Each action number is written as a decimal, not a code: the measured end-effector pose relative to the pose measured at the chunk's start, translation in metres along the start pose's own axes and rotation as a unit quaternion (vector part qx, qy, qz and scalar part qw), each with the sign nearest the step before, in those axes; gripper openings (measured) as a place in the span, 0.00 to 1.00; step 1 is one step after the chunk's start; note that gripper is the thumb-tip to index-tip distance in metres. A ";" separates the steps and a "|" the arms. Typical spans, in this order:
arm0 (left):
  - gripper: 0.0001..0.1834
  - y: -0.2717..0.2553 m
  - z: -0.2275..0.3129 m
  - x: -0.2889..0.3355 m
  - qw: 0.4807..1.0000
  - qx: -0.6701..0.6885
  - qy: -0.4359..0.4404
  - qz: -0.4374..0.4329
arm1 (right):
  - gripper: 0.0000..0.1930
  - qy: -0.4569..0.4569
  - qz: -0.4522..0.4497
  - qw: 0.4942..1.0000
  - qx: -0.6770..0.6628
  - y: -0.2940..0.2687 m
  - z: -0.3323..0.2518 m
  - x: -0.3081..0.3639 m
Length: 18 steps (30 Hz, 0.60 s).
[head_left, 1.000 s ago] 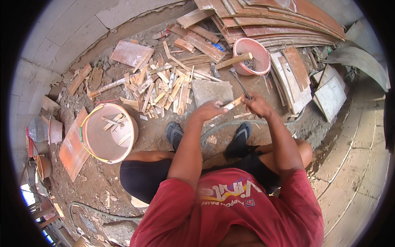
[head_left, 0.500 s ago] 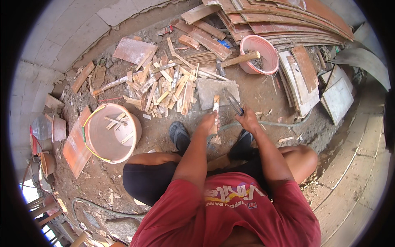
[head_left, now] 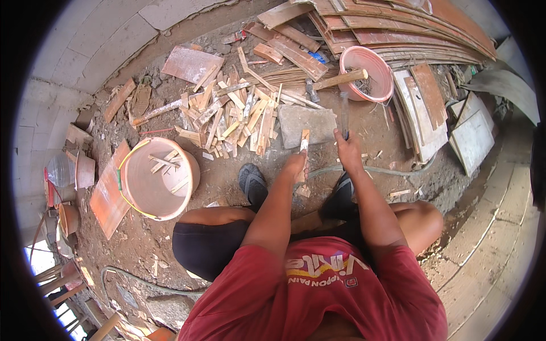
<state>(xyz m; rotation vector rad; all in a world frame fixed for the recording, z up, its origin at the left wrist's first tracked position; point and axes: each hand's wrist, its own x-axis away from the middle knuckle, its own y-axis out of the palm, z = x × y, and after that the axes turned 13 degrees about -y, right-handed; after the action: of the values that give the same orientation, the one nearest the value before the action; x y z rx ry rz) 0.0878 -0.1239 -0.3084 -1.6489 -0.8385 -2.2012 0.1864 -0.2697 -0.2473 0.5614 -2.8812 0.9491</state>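
My left hand point(head_left: 296, 165) is closed around a short wood strip point(head_left: 305, 140), whose upper end sticks out past my fingers toward the flat grey stone slab point(head_left: 307, 125). To its right, my right hand point(head_left: 350, 150) grips a long, narrow dark metal tool point(head_left: 344, 116). Motion smears the tool, so its exact kind cannot be told. It points away from me beside the slab's right edge, apart from the strip. A loose heap of split wood pieces point(head_left: 233, 119) lies left of the slab. Another small wood piece point(head_left: 303, 190) is on the ground below my left hand.
A large bucket point(head_left: 193, 182) holding a few sticks stands at left. Beyond the slab, a hammer point(head_left: 341, 79) leans on a pink bucket point(head_left: 389, 85). Stacked boards point(head_left: 398, 37) lie behind, with leaning panels point(head_left: 429, 136) at right. A hose point(head_left: 387, 170) crosses the ground.
My right hand has risen and moved slightly away from me, swinging the tool upright and off to the right of the strip. My left hand still holds the strip. The view has shifted a little.
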 end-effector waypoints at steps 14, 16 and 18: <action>0.16 0.005 -0.004 -0.010 1.000 -0.013 -0.012 -0.017 | 0.18 -0.032 0.028 0.997 0.067 0.038 0.066 0.010; 0.16 0.001 -0.003 -0.012 1.000 -0.007 -0.014 -0.011 | 0.18 -0.091 -0.114 0.971 0.190 0.027 0.067 0.017; 0.16 0.000 -0.007 -0.010 1.000 -0.008 -0.012 -0.003 | 0.18 -0.100 -0.138 0.968 0.187 0.016 0.053 0.016</action>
<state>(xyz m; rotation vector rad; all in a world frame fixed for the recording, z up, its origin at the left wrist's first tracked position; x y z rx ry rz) 0.0852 -0.1291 -0.3192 -1.6854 -0.8360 -2.2025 0.1684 -0.2936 -0.2966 1.1118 -2.6858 1.4675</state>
